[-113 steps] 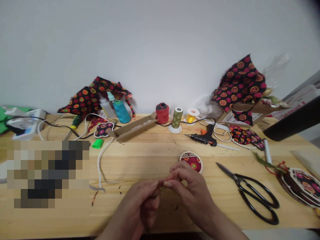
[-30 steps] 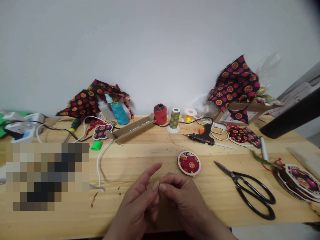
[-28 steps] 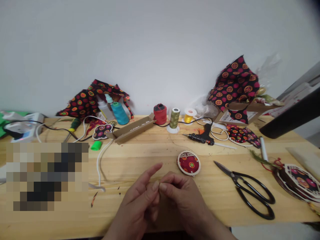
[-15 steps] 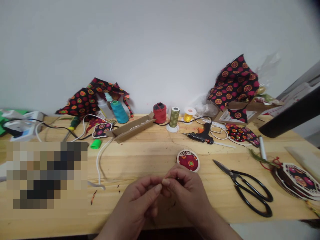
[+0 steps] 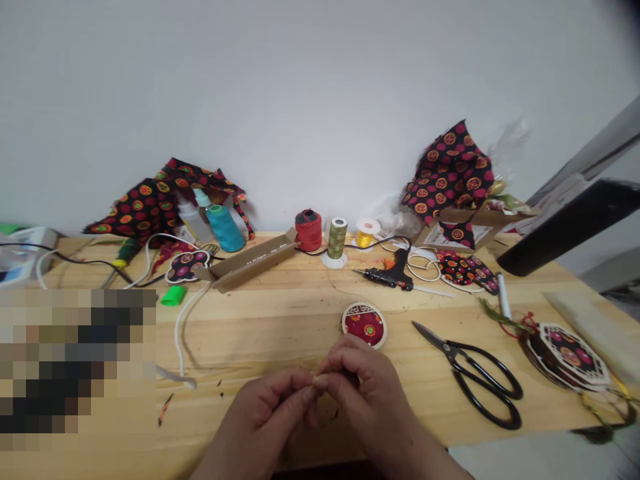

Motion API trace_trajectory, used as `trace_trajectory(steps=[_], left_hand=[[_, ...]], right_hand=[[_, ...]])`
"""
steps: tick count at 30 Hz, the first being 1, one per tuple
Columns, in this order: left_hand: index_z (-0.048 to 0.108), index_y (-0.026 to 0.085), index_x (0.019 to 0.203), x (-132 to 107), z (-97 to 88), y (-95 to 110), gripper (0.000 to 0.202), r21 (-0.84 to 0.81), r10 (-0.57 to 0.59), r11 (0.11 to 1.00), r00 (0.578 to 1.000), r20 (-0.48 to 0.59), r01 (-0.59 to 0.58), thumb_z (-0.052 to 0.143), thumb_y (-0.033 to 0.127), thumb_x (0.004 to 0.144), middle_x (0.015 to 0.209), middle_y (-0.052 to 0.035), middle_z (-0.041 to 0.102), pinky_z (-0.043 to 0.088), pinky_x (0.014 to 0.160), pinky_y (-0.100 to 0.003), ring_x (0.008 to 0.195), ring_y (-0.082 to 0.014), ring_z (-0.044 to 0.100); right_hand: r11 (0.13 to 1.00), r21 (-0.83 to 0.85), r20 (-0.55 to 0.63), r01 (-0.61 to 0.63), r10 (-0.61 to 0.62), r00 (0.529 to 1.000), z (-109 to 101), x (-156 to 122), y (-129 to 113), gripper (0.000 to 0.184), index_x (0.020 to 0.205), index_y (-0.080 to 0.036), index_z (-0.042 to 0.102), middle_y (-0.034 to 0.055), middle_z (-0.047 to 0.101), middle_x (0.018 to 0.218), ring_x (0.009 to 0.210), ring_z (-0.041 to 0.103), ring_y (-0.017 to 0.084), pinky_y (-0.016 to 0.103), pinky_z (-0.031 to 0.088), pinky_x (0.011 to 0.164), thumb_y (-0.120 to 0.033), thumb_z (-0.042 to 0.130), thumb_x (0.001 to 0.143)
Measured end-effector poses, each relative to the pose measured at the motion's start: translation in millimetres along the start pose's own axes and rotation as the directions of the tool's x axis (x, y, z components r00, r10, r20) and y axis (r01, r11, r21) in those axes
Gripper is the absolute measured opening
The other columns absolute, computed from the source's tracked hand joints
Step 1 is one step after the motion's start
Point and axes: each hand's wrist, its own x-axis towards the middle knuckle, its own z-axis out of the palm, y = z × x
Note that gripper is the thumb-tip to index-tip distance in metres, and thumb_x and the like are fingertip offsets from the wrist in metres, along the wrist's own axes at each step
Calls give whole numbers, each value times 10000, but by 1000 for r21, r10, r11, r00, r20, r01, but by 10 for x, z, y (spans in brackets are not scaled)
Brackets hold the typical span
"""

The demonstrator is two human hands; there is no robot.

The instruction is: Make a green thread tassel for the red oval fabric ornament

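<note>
My left hand (image 5: 265,417) and my right hand (image 5: 363,393) meet fingertip to fingertip low over the front of the wooden table (image 5: 280,320). Both pinch something very small between thumb and fingers; I cannot make out what it is. Just beyond my right hand lies a round red fabric ornament with a white fretwork rim (image 5: 364,325). Black scissors (image 5: 473,377) lie shut to the right of my hands.
A black glue gun (image 5: 390,275), red (image 5: 309,230), green (image 5: 337,237), yellow (image 5: 367,232) and teal (image 5: 223,227) thread spools and a long cardboard box (image 5: 247,267) sit at the back. Patterned fabric (image 5: 447,177) is piled right and left. A white cord (image 5: 183,327) and ornaments (image 5: 567,347) lie about.
My left index finger, stretched out a second ago, has curled back into the pinch. The view has shifted a little to the right, so everything on the table sits further left.
</note>
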Motion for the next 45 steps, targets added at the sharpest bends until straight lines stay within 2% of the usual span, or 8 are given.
trace_trajectory(steps=[6, 9, 15, 23, 30, 35, 40, 45], left_hand=[[640, 198, 545, -28, 29, -36, 275, -56, -16, 998, 999, -34, 14, 600, 370, 756, 525, 31, 532, 300, 463, -222, 501, -115, 409], [650, 187, 552, -13, 21, -65, 262, -170, -43, 985, 996, -79, 29, 644, 385, 723, 528, 23, 542, 288, 457, -215, 509, -113, 402], [667, 164, 583, 37, 7, -62, 238, -354, -52, 935, 992, -113, 9, 687, 368, 706, 540, 15, 544, 232, 435, -200, 477, -86, 316], [683, 165, 667, 54, 26, -41, 167, -437, -69, 899, 981, -181, -17, 723, 327, 682, 563, 7, 613, 231, 435, -195, 441, -65, 311], [746, 187, 738, 40, -5, -19, 190, -306, -7, 950, 976, -218, -61, 683, 365, 717, 647, -33, 699, 211, 419, -210, 415, -62, 291], [735, 217, 640, 53, -36, 97, 139, -170, 133, 972, 979, -157, -160, 677, 309, 726, 1196, -56, 653, 293, 456, -240, 449, -59, 335], [751, 219, 721, 79, -55, 138, 178, -61, 152, 986, 987, -43, -154, 618, 320, 785, 562, 7, 581, 265, 457, -230, 476, -101, 356], [723, 166, 669, 116, -60, 73, 197, -310, 43, 947, 992, -117, -77, 659, 335, 747, 479, 40, 471, 207, 426, -211, 439, -72, 290]], right_hand=[[962, -267, -234, 61, -126, 964, -417, 174, 67, 126, 697, -186, 628, 3, 601, 718, 688, 545, 133, 242, 418, 637, -131, 572, 795], [766, -639, -319, -67, -185, 929, -834, 296, 222, 143, 734, -189, 660, 45, 618, 764, 744, 532, 187, 304, 400, 673, -199, 548, 821], [356, -934, -31, 4, -92, 995, -1191, 379, 485, 186, 704, -207, 689, 83, 641, 786, 773, 440, 236, 340, 324, 657, -193, 539, 813], [214, -973, 74, 89, -75, 994, -1157, 415, 593, 176, 633, -188, 589, 94, 626, 763, 807, 438, 253, 347, 269, 615, -90, 540, 771], [646, -759, 82, 86, -36, 996, -1001, 412, 323, 197, 658, -188, 576, 53, 613, 706, 759, 479, 208, 319, 376, 680, -111, 508, 826], [771, -555, 308, 313, -159, 938, -603, 313, -192, 209, 696, -194, 569, 43, 593, 744, 793, 476, 193, 316, 404, 695, -78, 477, 843], [824, -441, 352, 355, -205, 913, -420, 284, -356, 202, 729, -202, 568, 36, 589, 786, 841, 475, 192, 321, 401, 726, -79, 471, 855], [925, -342, 14, 163, -169, 986, -393, 308, -122, 160, 702, -193, 549, 21, 562, 727, 780, 480, 177, 308, 385, 698, -118, 504, 836]])
